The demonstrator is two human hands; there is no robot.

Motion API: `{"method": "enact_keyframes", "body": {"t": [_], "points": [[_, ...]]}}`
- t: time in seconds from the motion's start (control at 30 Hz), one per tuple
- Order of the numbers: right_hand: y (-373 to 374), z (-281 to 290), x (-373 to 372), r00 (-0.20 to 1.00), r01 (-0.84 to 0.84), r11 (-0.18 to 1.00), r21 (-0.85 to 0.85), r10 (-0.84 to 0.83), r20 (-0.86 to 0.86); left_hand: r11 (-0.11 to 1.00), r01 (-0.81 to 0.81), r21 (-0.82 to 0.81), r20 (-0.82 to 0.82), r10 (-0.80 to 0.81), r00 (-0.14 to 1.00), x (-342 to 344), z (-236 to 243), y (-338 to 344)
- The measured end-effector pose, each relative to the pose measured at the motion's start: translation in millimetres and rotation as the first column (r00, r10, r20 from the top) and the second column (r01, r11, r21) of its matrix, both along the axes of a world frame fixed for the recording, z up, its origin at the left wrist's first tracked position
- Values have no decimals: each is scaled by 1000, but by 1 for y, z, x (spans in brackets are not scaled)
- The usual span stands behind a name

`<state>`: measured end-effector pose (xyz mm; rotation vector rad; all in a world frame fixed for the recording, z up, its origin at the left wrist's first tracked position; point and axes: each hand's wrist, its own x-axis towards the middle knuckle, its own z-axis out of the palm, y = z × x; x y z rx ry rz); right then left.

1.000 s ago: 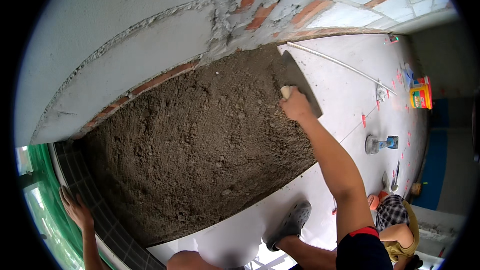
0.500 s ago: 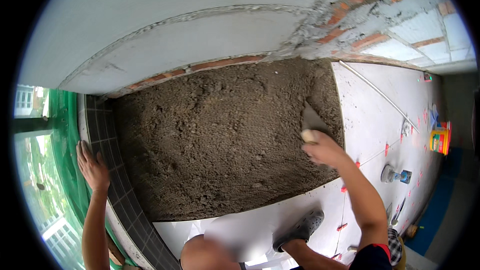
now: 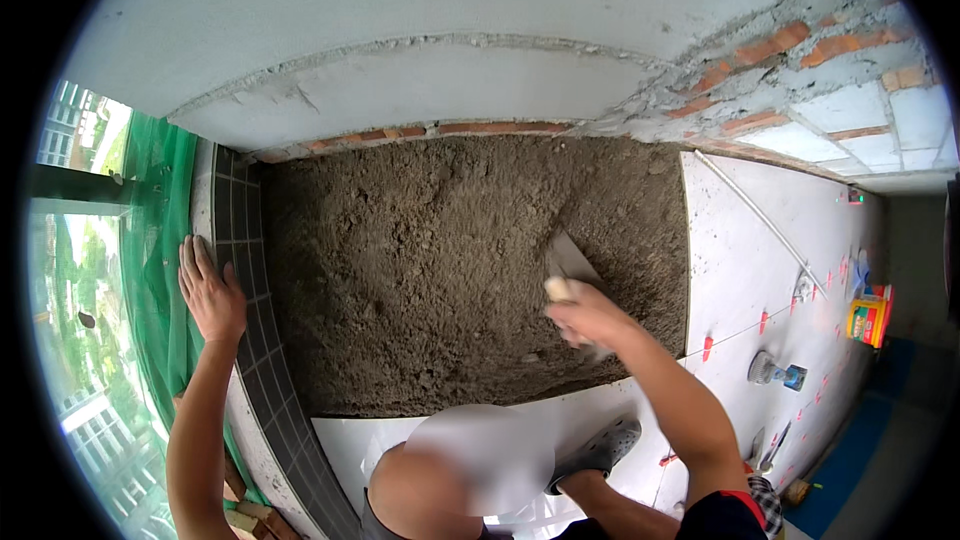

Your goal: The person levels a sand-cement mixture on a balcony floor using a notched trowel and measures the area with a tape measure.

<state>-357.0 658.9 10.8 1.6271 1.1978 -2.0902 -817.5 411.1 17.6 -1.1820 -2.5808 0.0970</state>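
My right hand (image 3: 583,316) grips the pale handle of a steel trowel (image 3: 571,260), whose blurred blade lies in a rough bed of grey-brown mortar (image 3: 410,240). This bed fills the middle, bordered by white floor tiles (image 3: 738,230) on the right and below, and a strip of dark small tiles (image 3: 262,330) on the left. My left hand (image 3: 210,295) rests with fingers stretched out on the ledge (image 3: 204,195) beside that dark strip and green mesh (image 3: 158,190).
A rendered wall (image 3: 400,0) with exposed brick runs behind. On the right tiles are a long bar (image 3: 755,215), red spacers, a bucket (image 3: 868,315) and a blue-handled tool (image 3: 775,370). A grey shoe (image 3: 600,455) is below; another person's checked clothing (image 3: 762,500) shows lower right. A window is left.
My right hand has drawn the trowel leftward from the white tiles' edge into the mortar. My left hand is farther up the ledge. The view has turned, and the co-worker is mostly hidden.
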Motion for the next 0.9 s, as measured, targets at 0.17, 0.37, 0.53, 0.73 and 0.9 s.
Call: {"method": "enact_keyframes", "body": {"t": [0.17,0.37,0.53,0.73,0.9], "points": [[68,37,34,944,209,849,485,-305,126,1000,-23,0,-27,23,999,-6,7,-6],[12,-43,-37,967,218,957,190,-238,93,999,-37,-3,15,37,999,2,2,9],[-40,27,13,988,96,995,-9,-95,123,999,-32,-3,6,32,999,-4,6,-1],[9,32,76,822,531,776,340,-570,18,1000,-17,-14,-51,17,999,-6,10,-1],[-80,-29,-19,904,366,917,161,-391,175,999,38,0,-30,-38,999,2,-7,10]]}}
